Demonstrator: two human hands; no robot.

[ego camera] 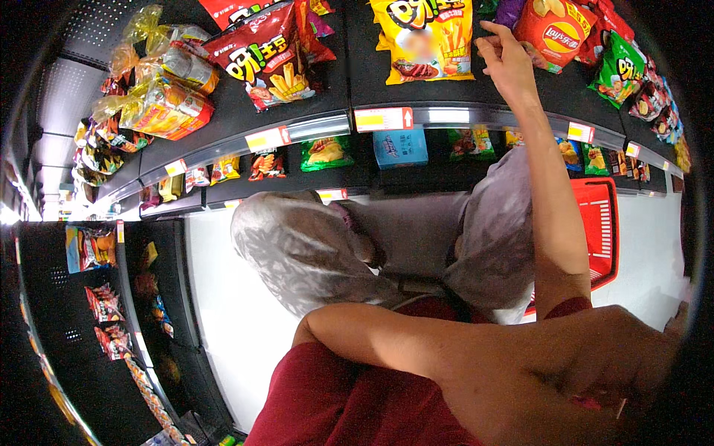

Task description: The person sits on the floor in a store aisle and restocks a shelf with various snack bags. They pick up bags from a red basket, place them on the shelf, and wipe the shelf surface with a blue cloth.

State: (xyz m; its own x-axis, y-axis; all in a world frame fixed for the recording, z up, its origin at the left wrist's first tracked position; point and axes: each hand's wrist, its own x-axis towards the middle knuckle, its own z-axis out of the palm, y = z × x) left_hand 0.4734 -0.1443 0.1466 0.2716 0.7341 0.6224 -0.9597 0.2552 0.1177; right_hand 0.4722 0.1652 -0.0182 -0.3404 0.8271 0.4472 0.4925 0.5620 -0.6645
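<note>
On the black shelf, my right hand (507, 67) reaches between a yellow bag of potato snacks (428, 42) and a red Lay's chip bag (558, 33). Its fingers are apart and hold nothing; the fingertips lie close to the yellow bag's right edge, and contact cannot be told. My left forearm crosses in front of my body. The left hand (619, 357) is large, dark and blurred at the lower right, with its fingers partly hidden. A dark red snack bag (268, 58) lies left of the yellow one. A green snack bag (618, 69) is farther right.
Below the shelf edge with price tags (384, 119), a lower shelf holds a blue box (400, 148) and small snack bags. A red plastic basket (611, 234) stands on the floor beside my right knee. Cellophane-wrapped packs (167, 108) sit upper left; another black shelf unit (56, 306) stands at left.
</note>
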